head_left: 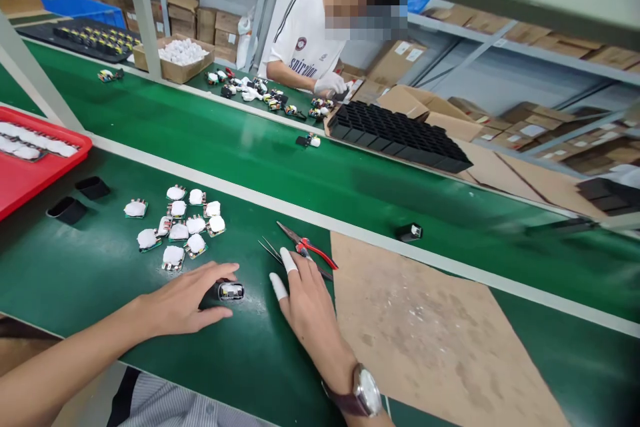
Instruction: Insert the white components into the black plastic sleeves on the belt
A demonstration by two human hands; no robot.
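My left hand [187, 300] is curved around a small black plastic case [231, 291], thumb and fingers apart on either side of it. The case lies on the green bench, its open end showing a circuit board inside. White finger cots cover the thumb and index finger of my right hand [310, 300]. Its fingers are spread over a pair of tweezers [271, 250], partly hidden beneath them. Red-handled pliers [300, 240] lie just beyond. Several small circuit boards with white padding [179, 232] are grouped past my left hand.
Two black cases [67, 211] stand at left near a red tray [75, 153]. Cardboard [425, 327] covers the bench at right. A green conveyor [225, 133] runs beyond the pale rail, carrying a black case [410, 232]. A co-worker's gloved hand [330, 83] works opposite, near black cases [395, 133].
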